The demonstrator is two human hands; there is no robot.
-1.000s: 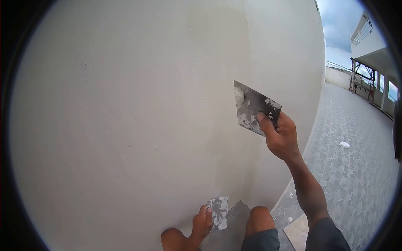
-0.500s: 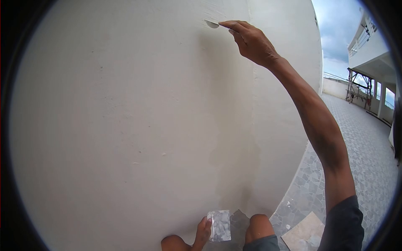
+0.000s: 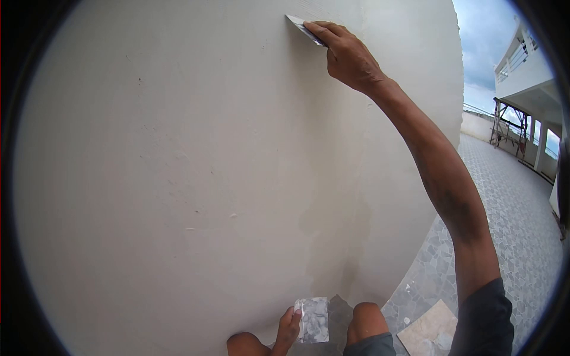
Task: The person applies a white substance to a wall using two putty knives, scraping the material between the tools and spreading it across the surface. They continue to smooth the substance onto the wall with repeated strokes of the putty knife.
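Head view: right hand [image 3: 350, 56] is up high with the arm at full stretch. Its fingers are clamped flat on a thin metal blade [image 3: 301, 25], edge pressed to the white wall [image 3: 178, 178] near the top of frame. Left hand [image 3: 288, 329] is low by the knee [image 3: 367, 313], fingers pinched on a small putty-smeared plate [image 3: 313, 320] just off the wall base.

My read: skim pass on the wall. To do it well:
- shallow blade angle
- even pressure across the whole edge
- one continuous pull, since a stop mid-stroke likely leaves a ridge

At this reach, pressure probably drops off at the far corner, so check for streaks. Overlap into the darker damp-looking patch [image 3: 332, 237] lower down.

Loose tile [image 3: 430, 332] lies on the paved floor [image 3: 510, 237] by the right leg. Scaffold frame [image 3: 510, 124] is well apart.

Brands/labels/text: none readable on blade, plate or elsewhere.
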